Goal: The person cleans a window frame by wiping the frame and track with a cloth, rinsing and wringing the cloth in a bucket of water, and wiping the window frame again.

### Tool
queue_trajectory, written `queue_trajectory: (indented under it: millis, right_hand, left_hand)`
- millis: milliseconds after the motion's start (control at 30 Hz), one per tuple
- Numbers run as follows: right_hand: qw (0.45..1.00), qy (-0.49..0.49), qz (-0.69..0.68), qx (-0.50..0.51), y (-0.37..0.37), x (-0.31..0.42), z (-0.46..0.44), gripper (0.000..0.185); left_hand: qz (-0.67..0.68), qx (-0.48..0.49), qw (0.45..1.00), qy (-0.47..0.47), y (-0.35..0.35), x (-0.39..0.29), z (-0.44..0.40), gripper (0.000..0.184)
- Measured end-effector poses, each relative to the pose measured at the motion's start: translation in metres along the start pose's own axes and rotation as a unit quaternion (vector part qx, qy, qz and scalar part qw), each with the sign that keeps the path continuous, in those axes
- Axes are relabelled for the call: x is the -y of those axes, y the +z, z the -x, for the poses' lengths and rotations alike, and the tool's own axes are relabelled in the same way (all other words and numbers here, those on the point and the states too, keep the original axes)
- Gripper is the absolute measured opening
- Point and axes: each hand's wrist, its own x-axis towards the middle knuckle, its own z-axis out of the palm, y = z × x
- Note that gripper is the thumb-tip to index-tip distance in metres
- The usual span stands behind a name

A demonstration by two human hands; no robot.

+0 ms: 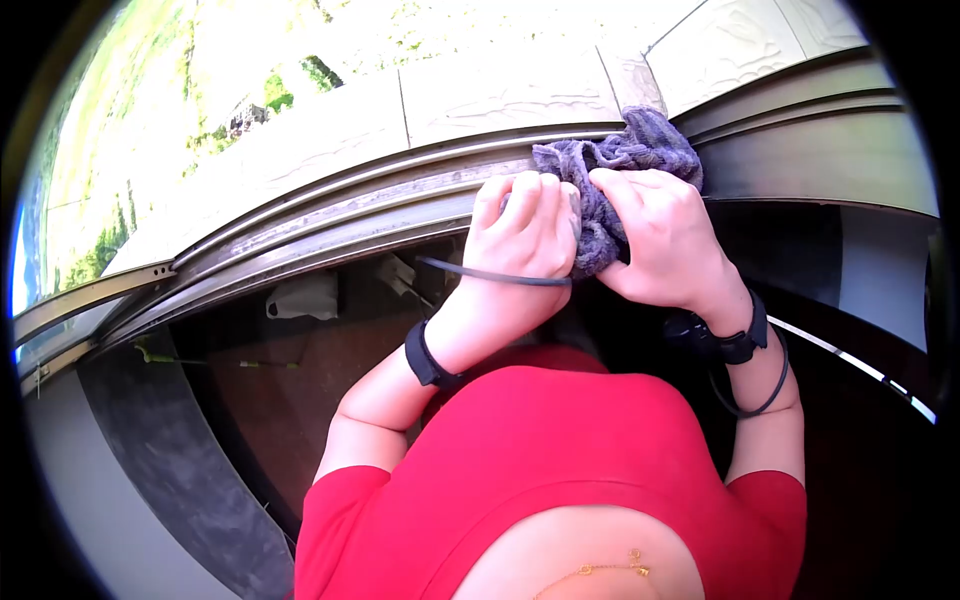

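Observation:
A bunched purple-grey cloth [650, 143] lies over the right end of the metal window track [400, 195], partly hanging down on my side. My left hand [525, 230] is closed at the cloth's left edge, its fingers curled over the track. On the other side my right hand [668, 235] grips the cloth, thumb pointing down along the hanging part. The two hands are close together with folds of cloth between them. Some fingertips are hidden behind the cloth and knuckles.
At the right stands a metal window frame [810, 130]. Pale tiles [510, 100] run along the outer side of the track, with greenery beyond. Below the sill, a white object [303, 297] lies on the dark brown floor [290, 400]. Black bands and cables are on both wrists.

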Motion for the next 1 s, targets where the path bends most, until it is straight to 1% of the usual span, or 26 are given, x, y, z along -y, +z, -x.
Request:
queue_trajectory:
  millis: [33, 67, 133, 167, 200, 267, 300, 333, 400, 467, 533, 633, 733, 767, 800, 867, 933, 1000]
  right_hand:
    - [1.0, 0.013, 0.018, 0.02, 0.001, 0.006, -0.001, 0.049]
    - [1.0, 0.016, 0.016, 0.02, 0.005, 0.01, -0.003, 0.049]
    - [1.0, -0.012, -0.012, -0.012, 0.015, 0.018, -0.013, 0.047]
    - [0.998, 0.022, -0.039, 0.045, 0.019, 0.026, -0.019, 0.058]
    - [0.998, 0.005, -0.052, 0.028, 0.028, 0.035, -0.028, 0.054]
    - [0.996, -0.025, -0.056, 0.07, 0.047, 0.07, -0.064, 0.046]
    - [0.994, -0.057, -0.069, 0.055, 0.056, 0.079, -0.077, 0.036]
    - [0.991, -0.077, -0.087, 0.06, 0.063, 0.09, -0.089, 0.032]
    - [0.985, -0.108, -0.129, 0.032, 0.088, 0.112, -0.11, 0.029]
    - [0.977, -0.142, -0.146, 0.055, 0.106, 0.133, -0.133, 0.027]
    - [0.968, -0.188, -0.16, 0.04, 0.127, 0.156, -0.154, 0.026]
    - [0.968, -0.217, -0.126, 0.018, 0.143, 0.175, -0.166, 0.026]
    - [0.97, -0.204, -0.129, -0.03, 0.151, 0.17, -0.16, 0.023]
    - [0.972, -0.179, -0.153, -0.023, 0.151, 0.16, -0.155, 0.023]
    - [0.978, -0.151, -0.144, 0.012, 0.139, 0.156, -0.149, 0.023]
    - [0.987, -0.122, -0.101, -0.002, 0.126, 0.145, -0.129, 0.022]
    - [0.993, -0.076, -0.089, -0.014, 0.106, 0.126, -0.11, 0.028]
    - [0.996, -0.028, -0.078, 0.031, 0.076, 0.105, -0.091, 0.04]
  left_hand:
    - [-0.002, 0.0, 1.0, 0.003, -0.004, 0.004, 0.004, 0.052]
    - [0.008, 0.02, 1.0, -0.001, -0.011, 0.009, 0.008, 0.054]
    - [0.005, 0.06, 0.998, -0.017, -0.027, 0.021, 0.02, 0.056]
    - [-0.001, 0.059, 0.998, -0.023, -0.031, 0.031, 0.028, 0.056]
    - [-0.025, 0.031, 0.999, -0.024, -0.039, 0.039, 0.033, 0.039]
    - [-0.044, 0.05, 0.996, -0.053, -0.067, 0.07, 0.059, 0.041]
    - [-0.031, 0.055, 0.996, -0.063, -0.076, 0.085, 0.071, 0.043]
    - [-0.027, 0.066, 0.994, -0.079, -0.087, 0.097, 0.08, 0.046]
    - [-0.064, 0.064, 0.992, -0.088, -0.103, 0.121, 0.104, 0.046]
    - [-0.08, 0.076, 0.989, -0.098, -0.122, 0.148, 0.125, 0.045]
    - [-0.084, 0.081, 0.986, -0.119, -0.14, 0.172, 0.143, 0.041]
    - [-0.086, 0.094, 0.984, -0.127, -0.154, 0.188, 0.153, 0.037]
    - [-0.078, 0.067, 0.99, -0.095, -0.152, 0.191, 0.15, 0.037]
    - [-0.06, 0.074, 0.991, -0.098, -0.15, 0.19, 0.149, 0.038]
    - [-0.043, 0.08, 0.991, -0.1, -0.146, 0.188, 0.145, 0.039]
    - [-0.027, 0.051, 0.996, -0.066, -0.131, 0.171, 0.13, 0.043]
    - [0.007, 0.054, 0.996, -0.064, -0.113, 0.153, 0.112, 0.043]
    - [0.044, 0.039, 0.997, -0.05, -0.097, 0.124, 0.086, 0.041]
